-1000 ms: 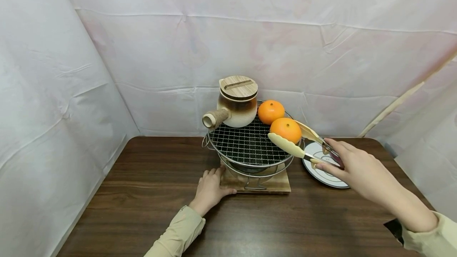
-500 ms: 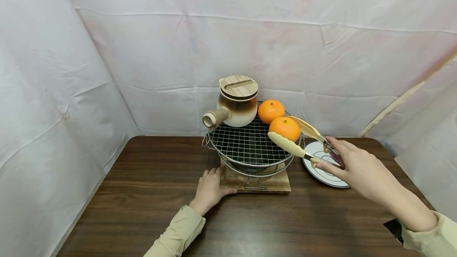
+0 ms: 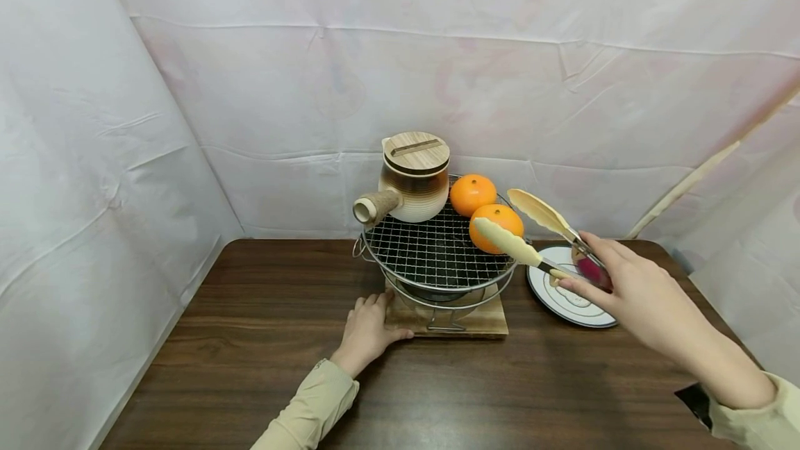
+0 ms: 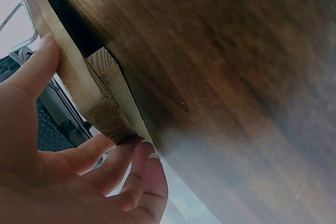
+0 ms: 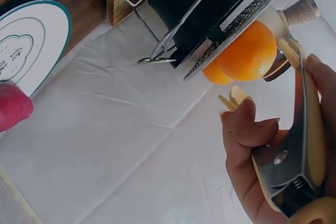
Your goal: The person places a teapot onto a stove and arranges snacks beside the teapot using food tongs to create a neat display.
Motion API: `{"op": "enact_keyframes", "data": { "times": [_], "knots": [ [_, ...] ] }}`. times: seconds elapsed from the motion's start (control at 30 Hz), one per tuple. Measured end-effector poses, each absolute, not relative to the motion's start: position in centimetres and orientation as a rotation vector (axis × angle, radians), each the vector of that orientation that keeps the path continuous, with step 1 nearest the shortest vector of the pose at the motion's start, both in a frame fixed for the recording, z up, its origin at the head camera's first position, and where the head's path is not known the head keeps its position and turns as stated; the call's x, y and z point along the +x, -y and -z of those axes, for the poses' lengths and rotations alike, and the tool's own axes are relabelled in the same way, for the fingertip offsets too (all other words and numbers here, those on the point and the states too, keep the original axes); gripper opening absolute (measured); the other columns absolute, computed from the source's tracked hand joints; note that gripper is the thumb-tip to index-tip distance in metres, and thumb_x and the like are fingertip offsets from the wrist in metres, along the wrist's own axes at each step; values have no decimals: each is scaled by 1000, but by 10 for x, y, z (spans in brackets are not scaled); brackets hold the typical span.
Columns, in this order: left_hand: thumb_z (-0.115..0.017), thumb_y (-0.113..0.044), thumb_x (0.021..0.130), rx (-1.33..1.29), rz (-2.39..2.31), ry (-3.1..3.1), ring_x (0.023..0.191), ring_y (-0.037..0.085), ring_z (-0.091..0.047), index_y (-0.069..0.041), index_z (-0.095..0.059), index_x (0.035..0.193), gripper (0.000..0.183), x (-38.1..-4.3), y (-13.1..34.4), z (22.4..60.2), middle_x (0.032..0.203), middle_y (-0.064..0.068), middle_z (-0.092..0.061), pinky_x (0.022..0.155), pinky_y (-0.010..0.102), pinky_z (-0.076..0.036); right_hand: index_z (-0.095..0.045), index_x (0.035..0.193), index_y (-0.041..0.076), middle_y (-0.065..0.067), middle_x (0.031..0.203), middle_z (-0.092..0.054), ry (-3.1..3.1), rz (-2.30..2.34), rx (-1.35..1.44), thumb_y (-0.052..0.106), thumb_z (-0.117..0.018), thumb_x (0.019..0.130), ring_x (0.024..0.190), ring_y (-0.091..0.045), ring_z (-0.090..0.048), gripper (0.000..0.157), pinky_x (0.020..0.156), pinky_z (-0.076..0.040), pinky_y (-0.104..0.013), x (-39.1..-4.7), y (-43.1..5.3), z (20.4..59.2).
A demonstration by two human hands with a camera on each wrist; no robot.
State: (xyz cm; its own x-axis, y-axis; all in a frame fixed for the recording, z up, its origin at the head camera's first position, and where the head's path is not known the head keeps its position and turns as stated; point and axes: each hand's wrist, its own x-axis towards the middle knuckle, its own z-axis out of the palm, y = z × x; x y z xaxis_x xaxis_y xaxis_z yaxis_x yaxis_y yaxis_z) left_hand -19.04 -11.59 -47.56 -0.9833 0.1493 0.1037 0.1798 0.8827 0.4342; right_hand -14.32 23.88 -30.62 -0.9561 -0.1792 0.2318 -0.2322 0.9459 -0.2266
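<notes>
My left hand (image 3: 365,332) holds the near left corner of the wooden board (image 3: 484,321) under the round tabletop grill. In the left wrist view its thumb presses one edge while the fingers curl against another. My right hand (image 3: 653,297) grips a pair of tongs (image 3: 546,217) with cream tips and metal arms. The tips are spread apart around the nearer orange (image 3: 500,215); one overlaps it in the head view and the other stands off to its right. That fruit sits on the wire mesh (image 3: 425,255), in front of a second orange (image 3: 473,194).
A brown and cream pot (image 3: 421,201) with a wooden lid stands at the back of the mesh, its wrapped handle pointing left. Right of the grill lies a white plate (image 3: 571,314) with a dark-red item (image 3: 587,268), partly hidden by my hand. White cloth hangs behind.
The tongs have spread wider, and their far tip has moved away from the nearer orange, up and right. My right hand has shifted slightly right. The left hand stays in place.
</notes>
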Motion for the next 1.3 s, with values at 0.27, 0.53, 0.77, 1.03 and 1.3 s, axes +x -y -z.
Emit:
{"op": "enact_keyframes", "data": {
  "times": [0.27,0.53,0.77,1.03,1.3],
  "knots": [
    [-83,-50,64,-262,701,2981,109,34,-55,-6,-53,136,89,-191,116,476,120,16,-64,86,50,-46,-36,147,5,-27,136,-51,2824,-419,282,52,-65,86,113,-52,-50,82,83,-40,-66,-143,-246,307],
    [-84,-50,64,-265,701,2976,108,34,-55,-7,-53,136,89,-190,116,476,119,16,-64,85,49,-46,-36,146,1,-30,134,-51,2792,-414,269,48,-66,87,109,-49,-51,81,81,-39,-67,-145,-255,310],
    [-84,-50,64,-263,708,2972,108,34,-55,-7,-53,135,89,-190,116,475,119,16,-64,86,50,-47,-35,146,-2,-30,128,-52,2779,-419,250,45,-66,88,90,-43,-59,81,75,-42,-63,-149,-270,315],
    [-83,-51,65,-254,728,2974,109,34,-54,-8,-53,136,89,-191,116,476,120,16,-64,87,50,-46,-38,143,-4,-24,100,-57,2749,-420,220,40,-65,90,74,-34,-57,74,70,-41,-59,-150,-283,320],
    [-83,-51,65,-260,726,2977,110,35,-55,-7,-53,136,89,-191,117,476,120,16,-64,88,51,-46,-35,145,-3,-35,127,-49,2790,-440,157,43,-61,92,104,-53,-50,75,83,-36,-69,-153,-299,329]
  ]
}}
